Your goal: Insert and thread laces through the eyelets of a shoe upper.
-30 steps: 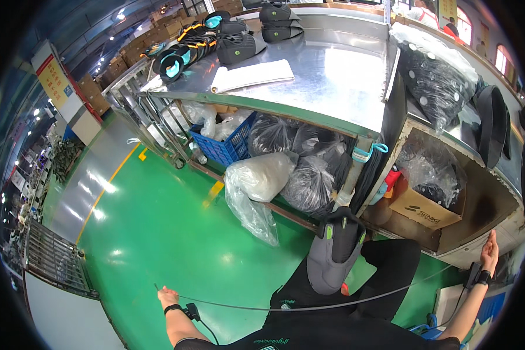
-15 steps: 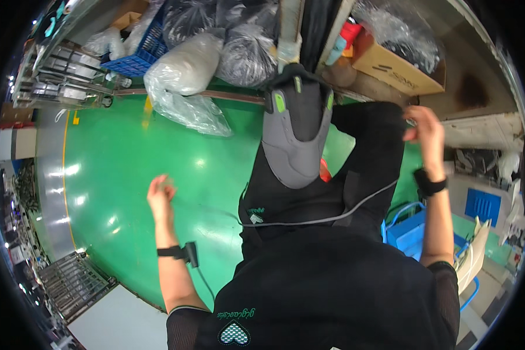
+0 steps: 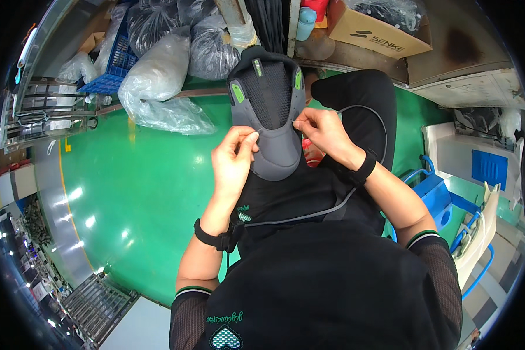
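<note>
Shoe upper (image 3: 268, 111), grey with a black mesh middle and green tabs, lies on the person's lap at about twelve o'clock from the chest, toe end toward the body and collar end toward the shelf. Both hands are on it. The left hand (image 3: 232, 160) pinches the grey edge at the upper's eight o'clock side between thumb and forefinger; the right hand (image 3: 324, 133) pinches the opposite edge at about four o'clock the same way. Both are closed on the piece, set apart by its width. A thin grey cord (image 3: 309, 216) runs across the dark shirt below it.

As a judgement, the work looks to be at an early stage: the piece is gripped and held flat for handling, with no sole, lace or tool visible on it, so whatever is to be done to it appears mostly left.

Compared with half a second ago, the hands, then raised wide to either side and touching nothing, have come together onto the upper. The view has also tipped, so the lap fills more of the picture.

Beyond the upper, at eleven o'clock, filled plastic bags (image 3: 157, 76) rest on the green floor (image 3: 128, 192); a cardboard box (image 3: 379, 26) sits at one o'clock.
</note>
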Tool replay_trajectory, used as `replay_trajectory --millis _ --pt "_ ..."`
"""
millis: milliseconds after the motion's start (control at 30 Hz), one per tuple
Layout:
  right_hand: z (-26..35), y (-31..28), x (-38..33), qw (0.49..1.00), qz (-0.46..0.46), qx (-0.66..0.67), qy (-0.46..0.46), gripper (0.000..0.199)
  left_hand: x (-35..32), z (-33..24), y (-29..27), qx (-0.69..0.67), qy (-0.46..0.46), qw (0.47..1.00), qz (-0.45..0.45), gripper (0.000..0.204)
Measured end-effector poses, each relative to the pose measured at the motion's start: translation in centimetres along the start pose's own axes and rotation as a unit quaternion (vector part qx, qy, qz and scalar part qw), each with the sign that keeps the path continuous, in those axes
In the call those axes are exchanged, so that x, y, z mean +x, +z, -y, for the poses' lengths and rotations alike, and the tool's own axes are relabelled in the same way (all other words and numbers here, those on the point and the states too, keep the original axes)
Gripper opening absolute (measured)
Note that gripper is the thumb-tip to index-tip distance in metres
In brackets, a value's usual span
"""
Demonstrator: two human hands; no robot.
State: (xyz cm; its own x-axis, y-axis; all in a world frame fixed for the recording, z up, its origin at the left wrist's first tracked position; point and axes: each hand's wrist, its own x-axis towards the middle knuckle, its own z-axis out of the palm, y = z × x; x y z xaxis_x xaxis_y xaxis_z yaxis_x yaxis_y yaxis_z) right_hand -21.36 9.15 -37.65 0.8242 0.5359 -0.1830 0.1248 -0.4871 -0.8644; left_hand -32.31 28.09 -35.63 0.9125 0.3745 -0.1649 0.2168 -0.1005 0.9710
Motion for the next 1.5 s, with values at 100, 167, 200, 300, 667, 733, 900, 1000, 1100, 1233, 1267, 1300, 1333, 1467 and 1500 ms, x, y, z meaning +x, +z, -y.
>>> replay_trajectory --millis 100,167,200,300,667,733,900,1000,1100,1233,1267,1300,1333,1467,1500 --pt "1.2 -0.1 0.1 1.000 0.005 -0.021 -0.011 0.014 -0.2 -1.3 -0.3 0.153 0.064 0.986 -0.031 0.007" --pt "1.3 -0.1 0.7 0.995 -0.011 -0.070 -0.063 0.014 -0.4 -1.9 -0.1 0.286 0.142 0.946 -0.050 0.009" --pt "1.3 0.0 0.9 0.985 -0.032 -0.124 -0.115 0.013 -0.3 -1.9 0.1 0.291 0.138 0.945 -0.051 0.009" --pt "1.9 -0.1 1.2 0.974 -0.022 -0.184 -0.130 0.012 0.2 -2.0 0.1 0.403 0.189 0.894 -0.051 0.009" --pt "1.3 0.9 1.4 0.900 -0.031 -0.347 -0.262 0.009 1.7 -3.3 1.6 0.561 0.243 0.791 -0.023 0.013" --pt "1.6 0.2 1.8 0.874 -0.020 -0.376 -0.308 0.006 2.1 -3.6 0.7 0.545 0.232 0.805 0.038 0.012" --pt "1.2 -2.9 3.7 0.824 0.044 -0.386 -0.413 0.011 3.4 -5.3 -1.0 0.550 0.379 0.737 0.107 0.032" --pt "2.7 -3.8 4.5 0.807 -0.043 -0.368 -0.459 0.017 5.2 -5.3 -1.7 0.552 0.427 0.684 0.210 0.033" --pt "2.5 -3.6 5.7 0.792 0.146 -0.359 -0.471 0.034 7.2 -6.5 -1.7 0.540 0.388 0.690 0.284 0.031" --pt "4.2 -5.3 9.1 0.816 0.272 -0.281 -0.426 0.030 11.3 -6.9 -2.6 0.470 0.279 0.730 0.410 0.031" --pt "4.1 -5.7 9.7 0.817 0.303 -0.256 -0.419 0.030 12.4 -6.8 -2.6 0.443 0.249 0.732 0.455 0.032" --pt "4.0 -6.0 10.3 0.818 0.333 -0.230 -0.410 0.030 12.8 -6.5 -2.6 0.413 0.231 0.741 0.477 0.032" --pt "3.7 -6.0 10.2 0.822 0.347 -0.239 -0.383 0.029 12.7 -6.3 -2.7 0.397 0.222 0.750 0.480 0.033" --pt "2.8 -4.3 7.4 0.836 0.203 -0.291 -0.418 0.024 9.9 -5.8 -3.0 0.490 0.290 0.732 0.373 0.027" --pt "2.7 -4.2 7.0 0.855 0.180 -0.274 -0.401 0.024 9.5 -5.8 -3.0 0.502 0.283 0.738 0.352 0.025"
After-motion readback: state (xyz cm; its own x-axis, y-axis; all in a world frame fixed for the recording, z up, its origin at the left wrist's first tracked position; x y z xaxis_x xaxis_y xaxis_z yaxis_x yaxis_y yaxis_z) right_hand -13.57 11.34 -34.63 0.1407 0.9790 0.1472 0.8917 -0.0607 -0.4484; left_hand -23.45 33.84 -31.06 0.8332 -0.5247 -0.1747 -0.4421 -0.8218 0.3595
